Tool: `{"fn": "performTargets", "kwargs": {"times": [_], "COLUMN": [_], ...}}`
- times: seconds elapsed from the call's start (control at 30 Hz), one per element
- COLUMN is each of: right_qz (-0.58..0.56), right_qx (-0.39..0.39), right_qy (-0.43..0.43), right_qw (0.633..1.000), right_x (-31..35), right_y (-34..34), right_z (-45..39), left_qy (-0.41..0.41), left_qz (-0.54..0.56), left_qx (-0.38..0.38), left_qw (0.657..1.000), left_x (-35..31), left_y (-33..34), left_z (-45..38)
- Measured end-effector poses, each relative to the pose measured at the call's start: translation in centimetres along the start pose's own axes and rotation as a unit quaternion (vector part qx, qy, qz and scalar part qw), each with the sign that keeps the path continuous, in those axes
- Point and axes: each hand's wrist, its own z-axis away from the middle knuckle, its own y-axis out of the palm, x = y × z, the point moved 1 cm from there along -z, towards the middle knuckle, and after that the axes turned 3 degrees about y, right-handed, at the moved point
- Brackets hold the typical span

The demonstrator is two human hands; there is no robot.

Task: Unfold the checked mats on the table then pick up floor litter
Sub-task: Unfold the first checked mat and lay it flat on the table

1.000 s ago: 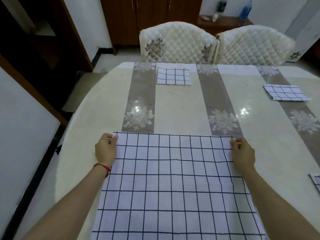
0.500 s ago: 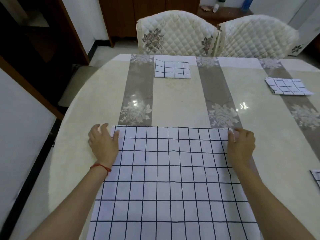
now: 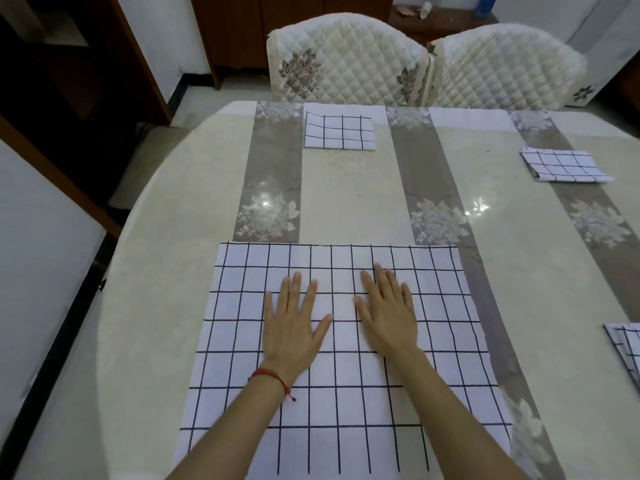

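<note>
Bench [image 3: 346, 195]: pale marble-look top with grey flowered stripes running away from you; it fills most of the frame.
Open mat [image 3: 346, 375]: the big white checked mat lies unfolded and flat on the bench at lower centre, its far edge straight across the middle of the frame, its near part running off the bottom.
Your left hand [image 3: 294, 327]: palm down on the open mat, a bit left of the mat's middle, fingers straight and spread, thumb pointing toward the other hand. Not pinching anything, just pressing flat. There's a red string bracelet [image 3: 273, 377] on that wrist.
Your right hand [image 3: 388, 313]: same deal, flat on the open mat just right of the left one, fingers straight and lightly fanned, gripping nothing. The two hands sit close but apart.
Far folded mat [image 3: 339, 130]: small folded checked square at upper centre, near the far edge of the bench, in front of the left chair.
Right folded mat [image 3: 562, 166]: folded one at upper right, partly on a grey stripe.
Edge mat [image 3: 627, 348]: another folded one, cut off by the right edge of the frame, middle right.
Chairs [image 3: 346, 60]: two quilted cream chair backs side by side at the top, behind the bench.
Floor [image 3: 194, 102]: a pale strip shows at upper left; can't tell if any litter's on it.
</note>
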Motion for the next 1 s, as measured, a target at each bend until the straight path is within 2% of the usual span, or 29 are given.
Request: {"fn": "performTargets", "kwargs": {"times": [0.1,0.17,0.23,0.27,0.3,0.33,0.4,0.43,0.5,0.67,0.73,0.8,0.87,0.9,1.0], "right_qz": [-0.011,-0.023,-0.038,-0.043,-0.045,-0.041,-0.012,0.008,0.014,-0.022,-0.033,-0.029,-0.032,-0.036,-0.028], "right_qx": [-0.016,-0.027,-0.065,-0.09,-0.105,-0.093,-0.016,0.019,0.023,-0.033,-0.059,-0.072,-0.046,-0.026,-0.009], "right_qy": [0.041,0.102,0.176,0.181,0.149,0.08,-0.08,-0.123,-0.101,0.131,0.185,0.126,0.015,-0.014,0.013], "right_qw": [0.999,0.994,0.982,0.978,0.982,0.992,0.997,0.992,0.995,0.991,0.98,0.989,0.998,0.999,0.999], "right_x": [-1.8,-3.1,-2.9,-2.0,-0.8,0.7,3.1,3.3,1.6,-6.3,-6.1,-2.9,0.7,1.8,1.5], "right_y": [-0.6,-1.2,-1.6,-1.7,-1.7,-1.5,-0.6,-0.2,-0.1,-2.3,-2.6,-1.7,-0.1,0.6,1.6], "right_z": [0.3,0.5,0.2,-0.1,-0.5,-1.0,-1.6,-1.8,-2.1,-0.5,0.9,2.6,4.6,5.5,6.8], "left_qy": [-0.007,-0.007,-0.006,-0.006,-0.007,-0.01,-0.013,-0.013,-0.012,-0.009,-0.01,-0.01,-0.013,-0.014,-0.014], "left_qz": [0.0,0.003,0.002,0.002,0.0,-0.006,-0.014,-0.012,-0.008,-0.002,-0.007,-0.01,-0.008,-0.008,-0.004], "left_qx": [-0.005,-0.003,-0.007,-0.01,-0.013,-0.015,-0.018,-0.018,-0.02,-0.025,-0.027,-0.026,-0.023,-0.02,-0.012], "left_qw": [1.0,1.0,1.0,1.0,1.0,1.0,1.0,1.0,1.0,1.0,1.0,1.0,1.0,1.0,1.0], "left_x": [0.2,0.3,0.2,0.2,0.1,0.1,0.1,0.1,0.2,0.2,0.2,0.2,0.1,0.1,0.1], "left_y": [-0.1,0.0,0.0,0.0,0.0,0.0,0.0,0.1,0.1,0.2,0.2,0.2,0.1,0.0,-0.1], "left_z": [0.2,0.2,0.2,0.2,0.2,0.2,0.2,0.2,0.2,0.3,0.2,0.2,0.2,0.2,0.3]}}
